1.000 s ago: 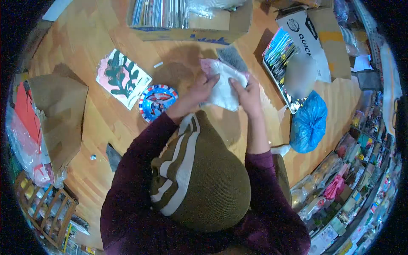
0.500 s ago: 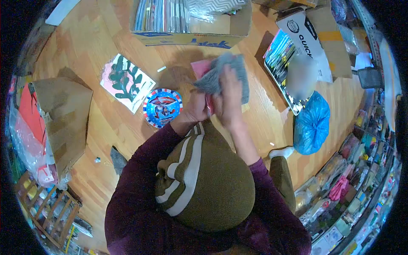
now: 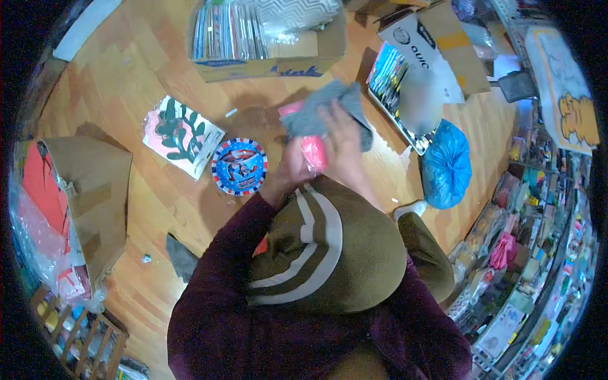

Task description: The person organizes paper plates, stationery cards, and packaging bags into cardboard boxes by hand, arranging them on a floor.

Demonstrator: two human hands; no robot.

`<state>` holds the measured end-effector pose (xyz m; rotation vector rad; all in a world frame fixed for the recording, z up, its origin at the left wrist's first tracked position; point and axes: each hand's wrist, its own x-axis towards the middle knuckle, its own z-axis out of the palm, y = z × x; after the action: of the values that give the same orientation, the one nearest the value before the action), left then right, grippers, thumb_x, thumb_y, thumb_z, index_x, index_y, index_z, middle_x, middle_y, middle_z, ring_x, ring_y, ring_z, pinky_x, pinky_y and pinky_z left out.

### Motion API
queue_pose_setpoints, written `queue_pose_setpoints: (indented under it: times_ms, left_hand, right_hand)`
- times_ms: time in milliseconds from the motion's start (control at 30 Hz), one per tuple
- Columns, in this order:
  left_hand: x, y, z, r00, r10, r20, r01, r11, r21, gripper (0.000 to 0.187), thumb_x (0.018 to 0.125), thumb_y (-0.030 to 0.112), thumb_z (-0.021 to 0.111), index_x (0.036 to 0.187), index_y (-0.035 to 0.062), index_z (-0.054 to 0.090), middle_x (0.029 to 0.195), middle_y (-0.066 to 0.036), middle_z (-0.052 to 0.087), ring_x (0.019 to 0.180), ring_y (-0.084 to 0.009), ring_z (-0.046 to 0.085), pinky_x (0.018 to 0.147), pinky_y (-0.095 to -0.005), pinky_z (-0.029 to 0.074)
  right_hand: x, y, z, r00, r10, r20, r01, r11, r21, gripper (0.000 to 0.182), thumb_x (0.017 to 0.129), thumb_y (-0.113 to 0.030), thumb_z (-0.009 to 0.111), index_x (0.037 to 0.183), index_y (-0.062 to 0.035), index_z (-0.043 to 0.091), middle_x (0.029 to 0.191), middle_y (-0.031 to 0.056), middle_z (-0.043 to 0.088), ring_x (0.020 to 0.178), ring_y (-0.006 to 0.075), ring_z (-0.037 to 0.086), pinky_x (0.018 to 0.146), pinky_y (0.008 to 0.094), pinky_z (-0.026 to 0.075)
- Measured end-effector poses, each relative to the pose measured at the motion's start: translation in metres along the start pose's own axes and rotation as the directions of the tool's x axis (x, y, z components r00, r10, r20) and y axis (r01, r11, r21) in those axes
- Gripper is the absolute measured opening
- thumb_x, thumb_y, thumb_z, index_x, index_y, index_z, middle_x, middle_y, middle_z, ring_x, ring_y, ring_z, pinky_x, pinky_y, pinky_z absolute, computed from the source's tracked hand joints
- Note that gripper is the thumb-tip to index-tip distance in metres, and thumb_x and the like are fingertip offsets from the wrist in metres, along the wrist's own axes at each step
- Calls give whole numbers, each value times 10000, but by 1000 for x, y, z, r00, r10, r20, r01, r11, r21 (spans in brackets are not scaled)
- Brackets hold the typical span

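Note:
My left hand (image 3: 295, 163) grips a pink package in clear plastic (image 3: 313, 154), with the wrapping shining near my wrist. My right hand (image 3: 344, 140) has its fingers pressed on a grey cloth (image 3: 320, 107), which is spread over the upper part of what I hold. A pink corner (image 3: 291, 109) sticks out from under the cloth at its left; whether it belongs to the same package cannot be seen. To the left on the floor lie a round blue plate with a red, white and blue rim (image 3: 239, 166) and a packet with dark green leaf shapes (image 3: 182, 136).
A cardboard box of upright thin packets (image 3: 269, 68) stands ahead. On the right are a tray of colourful packets (image 3: 385, 76) and a tied blue plastic bag (image 3: 446, 163). An opened carton (image 3: 95, 196) stands left. Shelves full of goods (image 3: 513, 291) line the right side.
The pink package has turned up and shows more above my left hand. The grey cloth has shifted slightly left. The whole view has moved as my head turned.

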<state>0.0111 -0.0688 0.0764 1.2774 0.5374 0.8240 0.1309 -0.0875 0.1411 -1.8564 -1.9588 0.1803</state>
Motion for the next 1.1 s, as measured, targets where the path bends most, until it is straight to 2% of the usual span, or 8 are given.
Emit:
queue_pose_setpoints:
  times_ms: [67, 200, 333, 400, 433, 600, 833, 1100]
  left_hand:
    - [-7, 57, 12, 911, -407, 64, 224, 360, -905, 499, 895, 393, 280, 1251, 43, 284, 1227, -141, 394, 1073, -257, 449, 888, -376, 381]
    - [-20, 89, -2, 954, -293, 58, 228, 588, -776, 553, 879, 426, 292, 1257, 26, 250, 1224, -156, 389, 1093, -258, 432, 900, -385, 382]
    - [-37, 127, -31, 938, -332, -100, 101, 538, -837, 535, 879, 389, 341, 1232, -7, 274, 1177, -146, 430, 1076, -226, 449, 885, -358, 397]
    - [-56, 129, -57, 960, -271, -71, 71, 482, -873, 476, 881, 342, 372, 1201, -8, 330, 1128, -132, 467, 1043, -214, 474, 875, -353, 403]
    - [-69, 133, -71, 969, -127, -212, -29, 793, -608, 444, 886, 312, 369, 1185, -15, 351, 1113, -130, 476, 1028, -216, 482, 869, -355, 408]
    - [-156, 142, -130, 866, 138, -481, -249, 953, -175, 375, 892, 206, 356, 1160, -57, 371, 1128, -137, 472, 1014, -206, 489, 859, -332, 416]
    - [-220, 147, -167, 693, -225, -685, -390, 681, -619, 454, 831, 145, 489, 1201, -56, 319, 1187, -155, 425, 1055, -249, 451, 915, -360, 364]
    - [-174, 211, -123, 711, -124, -692, -308, 830, -465, 386, 846, 161, 458, 1169, -30, 367, 1149, -152, 460, 1050, -250, 463, 901, -391, 386]
  right_hand:
    - [12, 37, -12, 948, 317, 18, -313, 922, 229, 322, 755, -123, 514, 1072, -68, 519, 1031, 198, 523, 892, 314, 525, 787, 369, 408]
    - [0, 51, -40, 740, 585, 333, -533, 208, 820, 274, 816, -176, 462, 944, 47, 557, 843, 116, 601, 701, 212, 554, 671, 325, 433]
    - [-15, 56, -107, 783, 623, -6, -492, 625, 606, 282, 815, -197, 444, 967, 10, 560, 877, 105, 583, 775, 178, 546, 719, 303, 425]
    - [-20, 40, -156, 572, 812, 114, -486, 224, 844, 322, 791, -258, 476, 956, 9, 544, 846, 88, 564, 729, 204, 525, 696, 327, 415]
    - [-23, 14, -185, 582, 811, -51, -413, 350, 841, 355, 786, -290, 482, 971, 8, 541, 834, 88, 567, 719, 208, 526, 684, 338, 414]
    - [-79, 70, -292, 604, 739, -299, -111, 449, 886, 275, 840, -224, 467, 943, 19, 543, 831, 72, 569, 744, 166, 543, 686, 293, 435]
    - [-157, 84, -267, 447, 849, -281, -45, 335, 941, 300, 836, -218, 477, 1014, 20, 521, 932, 101, 564, 849, 186, 538, 772, 315, 421]
    - [-223, 140, -142, 380, 924, -53, -23, 67, 998, 262, 837, -156, 445, 1026, 9, 522, 918, 109, 561, 829, 217, 544, 724, 344, 441]
